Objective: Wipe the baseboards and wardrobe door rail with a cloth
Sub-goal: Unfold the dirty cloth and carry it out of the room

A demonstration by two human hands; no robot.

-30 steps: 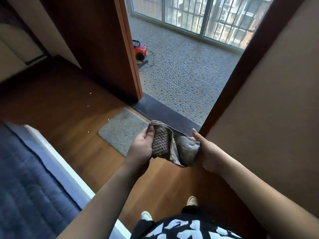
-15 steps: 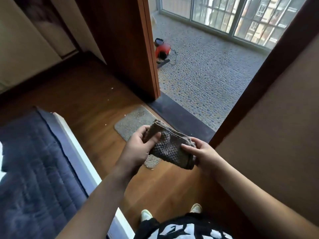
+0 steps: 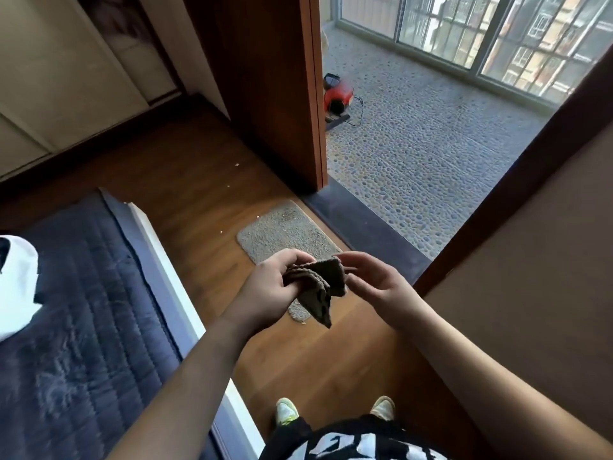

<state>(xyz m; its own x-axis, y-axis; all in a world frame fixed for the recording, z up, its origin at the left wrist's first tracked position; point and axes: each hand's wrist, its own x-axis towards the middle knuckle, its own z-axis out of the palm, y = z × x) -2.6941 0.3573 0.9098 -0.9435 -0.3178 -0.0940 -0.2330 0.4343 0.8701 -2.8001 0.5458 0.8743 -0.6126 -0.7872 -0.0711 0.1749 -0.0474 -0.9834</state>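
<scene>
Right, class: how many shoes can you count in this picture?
2. The left shoe and the right shoe are on the wooden floor at the bottom, both partly hidden by the person's clothing.

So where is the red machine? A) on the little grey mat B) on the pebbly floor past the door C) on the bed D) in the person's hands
B: the red machine sits on the pebbly floor beyond the wooden door, far from the mat; the hands hold only a cloth.
</scene>
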